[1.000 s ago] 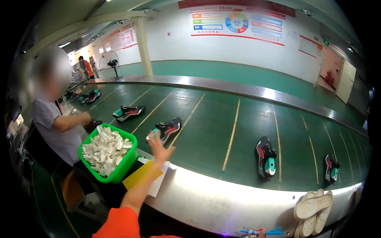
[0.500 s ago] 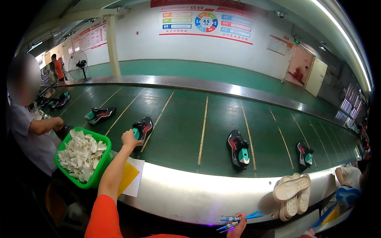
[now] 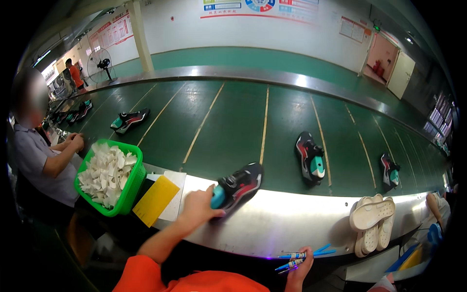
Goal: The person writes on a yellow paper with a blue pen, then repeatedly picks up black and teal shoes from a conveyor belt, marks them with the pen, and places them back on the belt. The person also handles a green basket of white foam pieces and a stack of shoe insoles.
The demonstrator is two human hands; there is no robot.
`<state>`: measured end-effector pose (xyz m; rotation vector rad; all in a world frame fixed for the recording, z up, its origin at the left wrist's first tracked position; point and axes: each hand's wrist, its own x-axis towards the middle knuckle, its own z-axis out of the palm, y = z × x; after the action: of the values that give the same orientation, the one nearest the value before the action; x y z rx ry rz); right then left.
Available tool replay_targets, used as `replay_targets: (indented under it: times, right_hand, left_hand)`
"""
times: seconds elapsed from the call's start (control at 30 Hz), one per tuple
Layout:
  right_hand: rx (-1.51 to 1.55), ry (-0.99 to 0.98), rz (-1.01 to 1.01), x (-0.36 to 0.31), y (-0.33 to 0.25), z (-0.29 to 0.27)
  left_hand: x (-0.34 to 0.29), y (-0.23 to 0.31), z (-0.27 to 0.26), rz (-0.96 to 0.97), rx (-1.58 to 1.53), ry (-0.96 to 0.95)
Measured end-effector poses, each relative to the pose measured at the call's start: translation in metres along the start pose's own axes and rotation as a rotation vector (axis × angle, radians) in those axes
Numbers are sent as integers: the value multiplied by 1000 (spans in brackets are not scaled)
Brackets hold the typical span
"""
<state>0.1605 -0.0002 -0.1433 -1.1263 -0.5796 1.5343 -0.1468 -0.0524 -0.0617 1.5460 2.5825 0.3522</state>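
Note:
My left hand (image 3: 197, 210) grips the heel end of a black and red shoe (image 3: 244, 184) with a teal shoe last (image 3: 218, 197) in its opening. The shoe hangs tilted over the steel edge of the conveyor, its toe pointing away and to the right. At the lower edge, my right hand (image 3: 301, 266) is closed around several slim blue pens (image 3: 292, 256), some with pale wrapping about them. Their tips stick out to both sides of the fingers.
Similar shoes (image 3: 310, 158) stand on the green conveyor belt (image 3: 228, 131). A green basket (image 3: 127, 194) of white scraps stands at left, beside a yellow sheet (image 3: 156, 200). Cream soles (image 3: 372, 216) are stacked on the steel edge (image 3: 292, 219) at right. A co-worker (image 3: 41, 160) is at far left.
My left hand has lifted the shoe off the belt and brought it right and nearer, over the steel edge. My right hand still holds the pens. The co-worker's hands have come together.

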Motion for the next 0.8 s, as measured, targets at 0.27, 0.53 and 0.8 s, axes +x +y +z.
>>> replay_targets:
  times: [0.27,0.53,0.8]
  right_hand:
    - [-6,-102,-32,5,5,-6]
    - [17,-75,-56,5,3,-10]
    - [-32,-100,-178,-4,-8,-9]
  left_hand:
    - [-54,80,5,-60,25,-361]
    - [63,20,30,-102,-345,-76]
    - [131,43,102,-147,-1258,-219]
